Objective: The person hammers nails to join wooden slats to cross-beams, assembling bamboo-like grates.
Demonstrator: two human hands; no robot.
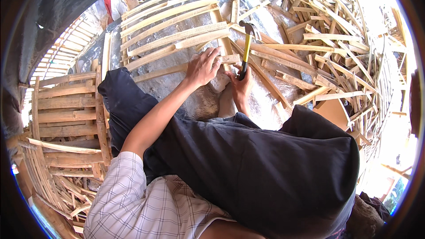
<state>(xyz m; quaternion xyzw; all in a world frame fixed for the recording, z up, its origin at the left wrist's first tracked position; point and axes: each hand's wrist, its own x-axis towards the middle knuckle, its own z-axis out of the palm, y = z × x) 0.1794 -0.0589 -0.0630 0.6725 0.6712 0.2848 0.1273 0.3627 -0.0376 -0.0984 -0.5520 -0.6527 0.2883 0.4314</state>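
A hammer [247, 46] with a yellow and black handle stands nearly upright in my right hand [241, 87], which is wrapped round the lower, black part of its grip. Its claw head is up, beside the edge of a bamboo frame. My left hand [202, 67] is closed on the nearest bamboo slat [164, 71], close to the slat's right end. That slat crosses a side rail [224, 46] of the frame. Whether a nail sits between my left fingertips is too small to tell. Several more slats [170, 32] lie across the frame beyond my hands.
A large heap of split bamboo pieces [327, 40] fills the right side. On the left lies another slatted bamboo panel [68, 116], with loose strips below it. Dark cloth [248, 159] covers my legs. A grey sheet [168, 89] lies under the frame.
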